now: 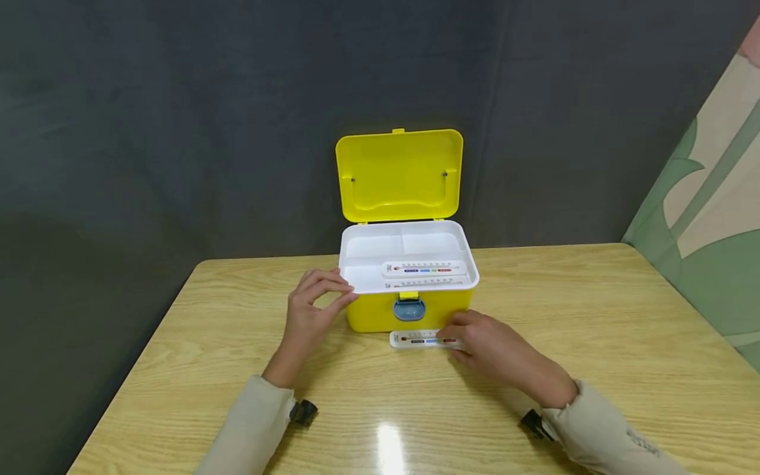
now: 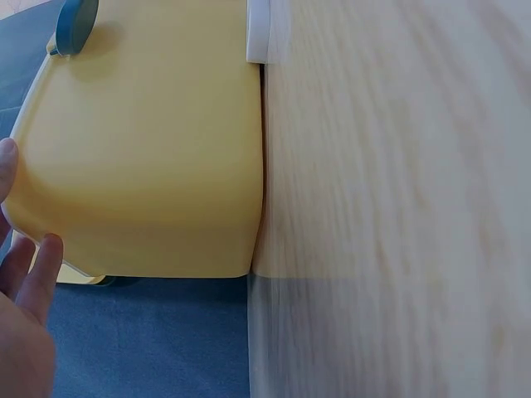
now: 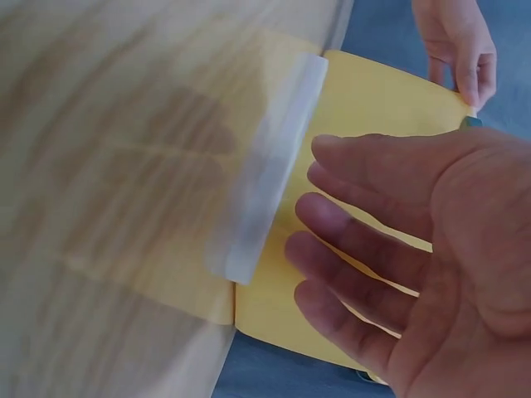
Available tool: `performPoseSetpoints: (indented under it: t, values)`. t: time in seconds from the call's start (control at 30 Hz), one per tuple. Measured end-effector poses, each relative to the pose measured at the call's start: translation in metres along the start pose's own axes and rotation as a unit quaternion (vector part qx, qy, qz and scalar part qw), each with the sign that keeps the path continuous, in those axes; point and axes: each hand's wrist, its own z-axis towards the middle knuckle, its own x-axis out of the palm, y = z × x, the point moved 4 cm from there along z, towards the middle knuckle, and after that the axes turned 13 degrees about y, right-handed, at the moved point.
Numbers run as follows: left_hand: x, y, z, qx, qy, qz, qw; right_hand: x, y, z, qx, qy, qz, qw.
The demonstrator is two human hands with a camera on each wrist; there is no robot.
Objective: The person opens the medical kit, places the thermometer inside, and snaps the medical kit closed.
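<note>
A yellow storage box (image 1: 371, 313) stands with its lid (image 1: 400, 175) raised and a white divided tray (image 1: 362, 276) at its top. In the tray's front compartment lies a white thermometer (image 1: 423, 268) with coloured bands, and a second scale (image 1: 424, 284) shows just in front of it. My left hand (image 1: 309, 313) pinches the box's front left corner at the rim, thumb on the front face. Another thermometer (image 1: 410, 339) lies on the table along the box's foot. My right hand (image 1: 489, 346) is over its right end; in the right wrist view the fingers (image 3: 332, 220) are spread apart, holding nothing.
The wooden table (image 1: 237, 330) runs back to a dark cloth backdrop (image 1: 178, 132). A grey-blue latch (image 1: 410, 309) hangs on the box's front. To the right stands a patterned green and beige panel (image 1: 712, 264).
</note>
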Motion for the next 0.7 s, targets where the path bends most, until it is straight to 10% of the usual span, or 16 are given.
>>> performPoseSetpoints:
  t: [0.7]
  values:
    - [-0.0008,-0.0009,0.0003,-0.004,0.003,-0.001,1.0000,0.0022,0.0022,-0.0035,-0.038,-0.018,-0.002,0.999]
